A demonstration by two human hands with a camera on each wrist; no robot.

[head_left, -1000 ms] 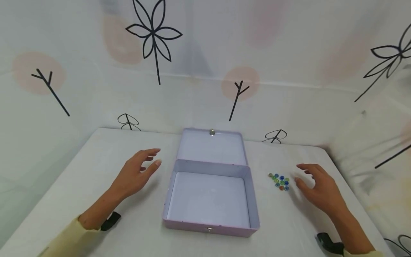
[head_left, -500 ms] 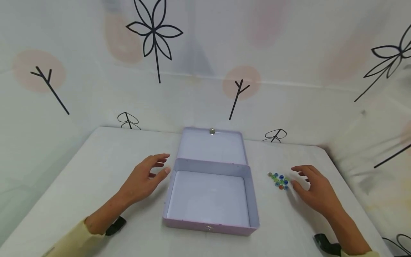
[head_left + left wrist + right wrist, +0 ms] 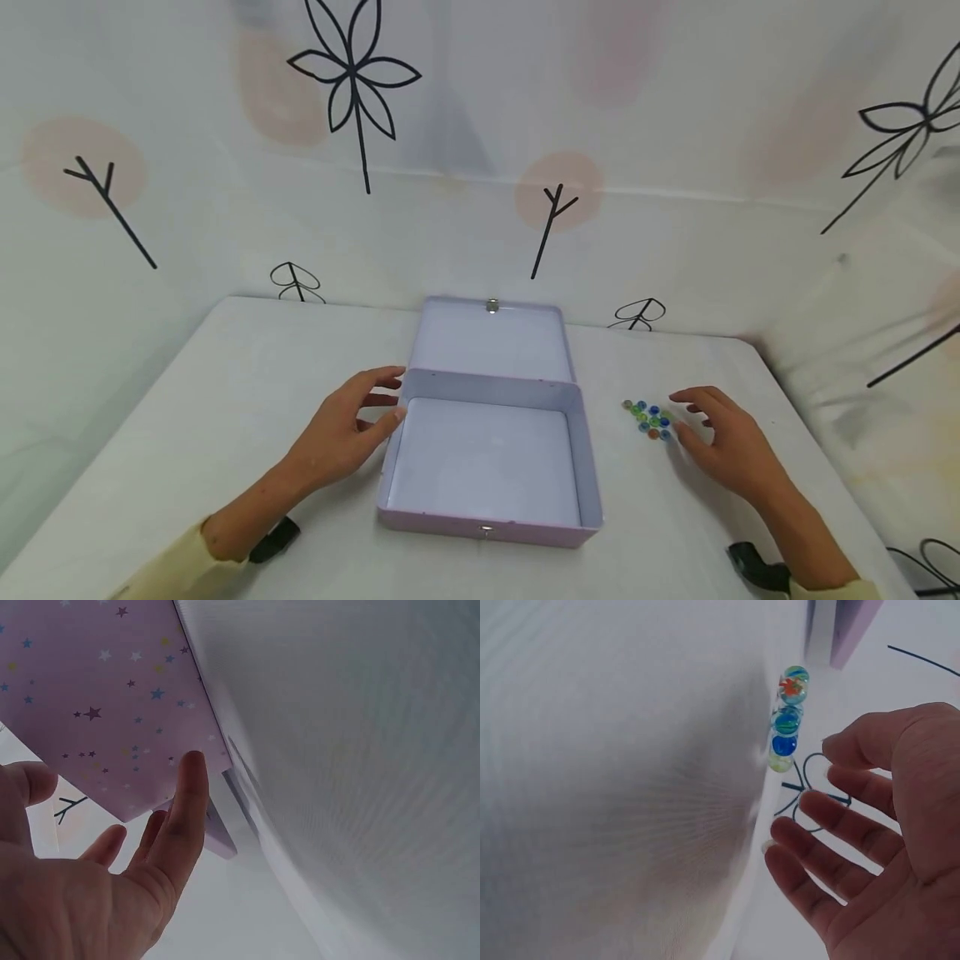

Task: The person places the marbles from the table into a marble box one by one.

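Observation:
A lilac tin box (image 3: 487, 533) lies in the middle of the table with its lid (image 3: 491, 337) swung back and nothing inside. Stars decorate its outer side (image 3: 112, 690) in the left wrist view. My left hand (image 3: 341, 437) is at the box's left wall, fingers spread and relaxed, fingertips right at the rim. To the right of the box is a small cluster of glass marbles (image 3: 648, 420), blue, green, clear and one orange. Just right of them hovers my right hand (image 3: 731, 450), its fingers loosely bent and holding nothing. In the right wrist view the marbles (image 3: 786, 720) sit beyond the thumb.
A white cloth covers the table (image 3: 300, 350). Behind it hangs a pale curtain (image 3: 660, 125) printed with black flowers and twigs. A metal clasp (image 3: 492, 306) sits on the lid's far edge. Black straps (image 3: 275, 540) are on both wrists.
My left hand has moved right, from over the table to the box's left wall. My right hand has shifted slightly left, closer to the marbles. Box and marbles stay in place.

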